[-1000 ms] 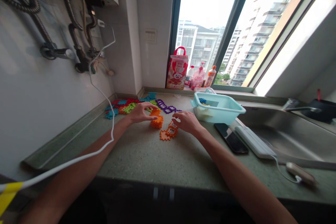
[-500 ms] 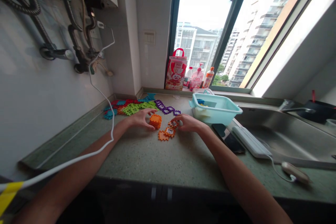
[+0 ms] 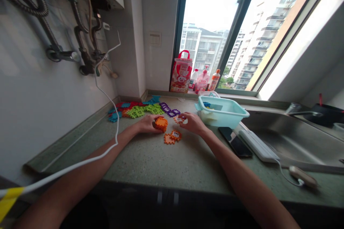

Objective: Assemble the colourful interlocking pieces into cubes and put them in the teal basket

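Observation:
My left hand (image 3: 147, 124) is wrapped round the left side of a stack of orange gear-edged pieces (image 3: 161, 123) on the counter. To the right, my right hand (image 3: 192, 123) pinches one orange piece (image 3: 178, 119) between thumb and fingers, close to the purple pieces. Nearer to me lie two more orange pieces, a plain one (image 3: 169, 139) and one with a white printed grid (image 3: 176, 135), touching each other. Purple pieces (image 3: 172, 112) with white prints lie behind the hands, beside a patch of green pieces (image 3: 137, 111).
Red (image 3: 131, 104) and blue (image 3: 114, 116) pieces lie at the back left. A teal tub (image 3: 225, 111), a phone (image 3: 234, 141), a white power strip (image 3: 258, 145) and a sink (image 3: 282, 136) are on the right. A white cable (image 3: 102, 155) crosses over my left forearm.
My left hand has closed in on the orange stack. My right hand has lifted the orange piece away from the printed one and tilted it.

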`<state>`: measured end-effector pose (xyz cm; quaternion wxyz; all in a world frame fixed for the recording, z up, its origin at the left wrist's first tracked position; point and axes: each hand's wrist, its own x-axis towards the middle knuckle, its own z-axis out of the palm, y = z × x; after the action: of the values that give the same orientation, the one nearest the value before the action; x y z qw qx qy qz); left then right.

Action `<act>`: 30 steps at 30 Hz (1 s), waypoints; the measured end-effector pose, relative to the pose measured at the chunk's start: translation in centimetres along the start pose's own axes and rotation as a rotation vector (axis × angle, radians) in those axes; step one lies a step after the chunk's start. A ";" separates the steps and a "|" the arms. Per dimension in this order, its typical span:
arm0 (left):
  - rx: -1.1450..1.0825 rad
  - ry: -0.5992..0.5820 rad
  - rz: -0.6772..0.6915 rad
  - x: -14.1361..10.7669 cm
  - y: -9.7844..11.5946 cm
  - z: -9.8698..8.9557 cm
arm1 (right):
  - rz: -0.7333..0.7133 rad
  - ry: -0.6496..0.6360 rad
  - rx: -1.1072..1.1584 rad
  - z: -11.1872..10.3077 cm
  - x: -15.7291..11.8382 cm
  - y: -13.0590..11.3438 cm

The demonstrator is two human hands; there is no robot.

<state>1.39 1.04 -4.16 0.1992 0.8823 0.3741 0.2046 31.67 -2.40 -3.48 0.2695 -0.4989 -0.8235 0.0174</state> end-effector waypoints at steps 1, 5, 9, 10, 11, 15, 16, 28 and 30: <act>-0.014 0.007 0.007 0.0 0.0 0.2 | -0.009 0.065 0.018 0.1 0.1 -0.9; -0.049 0.040 0.016 0.1 0.0 0.8 | -0.105 0.194 0.107 0.9 0.3 -4.7; -0.067 0.037 0.031 0.2 -0.2 1.1 | -0.131 0.138 0.088 1.8 0.6 -6.9; -0.073 0.040 0.044 0.2 -0.3 1.1 | -0.137 0.116 0.082 1.8 0.7 -7.1; -0.077 0.044 0.057 0.2 -0.4 1.1 | -0.146 0.100 0.080 1.6 0.7 -7.2; -0.092 0.056 0.064 0.2 -0.8 1.3 | -0.145 0.096 0.092 -0.4 0.2 -6.1; -0.103 0.052 0.057 0.2 -0.8 1.3 | -0.136 0.064 0.094 -1.1 0.0 -5.5; -0.154 0.022 0.006 0.2 -0.3 1.1 | -0.137 -0.349 0.035 -1.2 -1.7 -1.8; -0.150 0.021 0.010 0.2 -0.1 1.2 | -0.108 -0.236 0.003 -1.2 -1.5 -1.6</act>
<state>2.05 1.00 -5.13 0.2596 0.8646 0.3553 0.2424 31.49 -4.72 -2.62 0.1718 -0.4478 -0.8752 0.0626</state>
